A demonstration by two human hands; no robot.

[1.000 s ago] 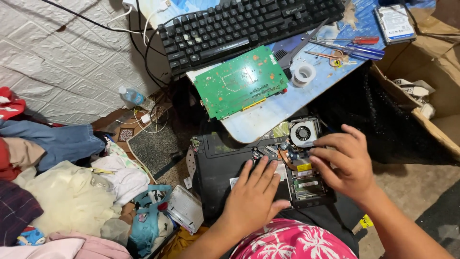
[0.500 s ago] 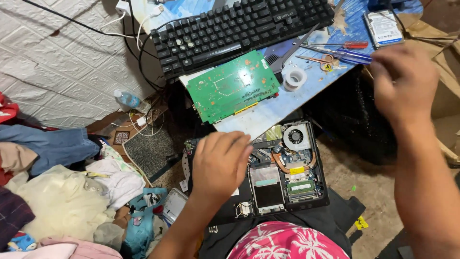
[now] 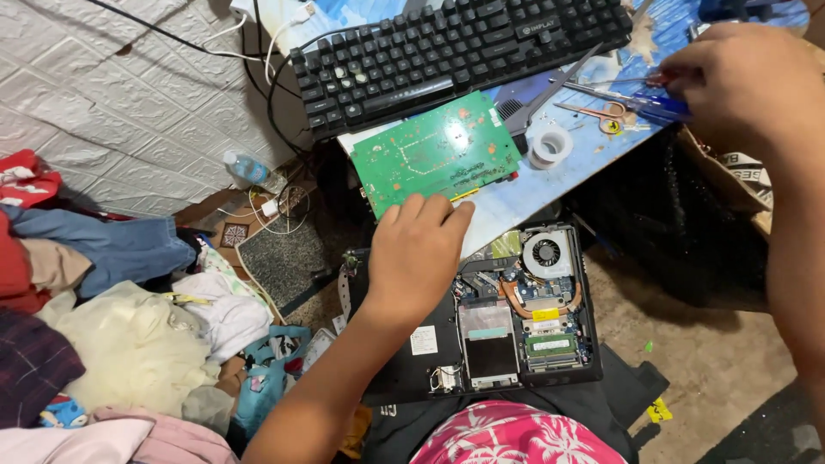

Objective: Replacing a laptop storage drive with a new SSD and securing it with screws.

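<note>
An opened black laptop (image 3: 412, 365) lies bottom-up on my lap, its fan (image 3: 546, 252), copper heat pipe and drive exposed. My left hand (image 3: 417, 249) rests palm down on its upper left corner, fingers together, holding nothing; the fingertips reach the table edge just below a green circuit board (image 3: 434, 155). My right hand (image 3: 748, 77) is up at the table's right end, its fingers curled over several blue- and red-handled tools (image 3: 657, 107). Whether it grips one is hidden.
A black keyboard (image 3: 447, 51) sits behind the board on the blue table (image 3: 533, 193), with a tape roll (image 3: 551, 146) and scissors (image 3: 593, 109). Clothes (image 3: 129, 335) pile up at the left, near a water bottle (image 3: 245, 167) and cables. A cardboard box (image 3: 739, 185) stands right.
My right hand left the laptop and went up right to the tools on the table. My left hand slid up the laptop towards the green board.
</note>
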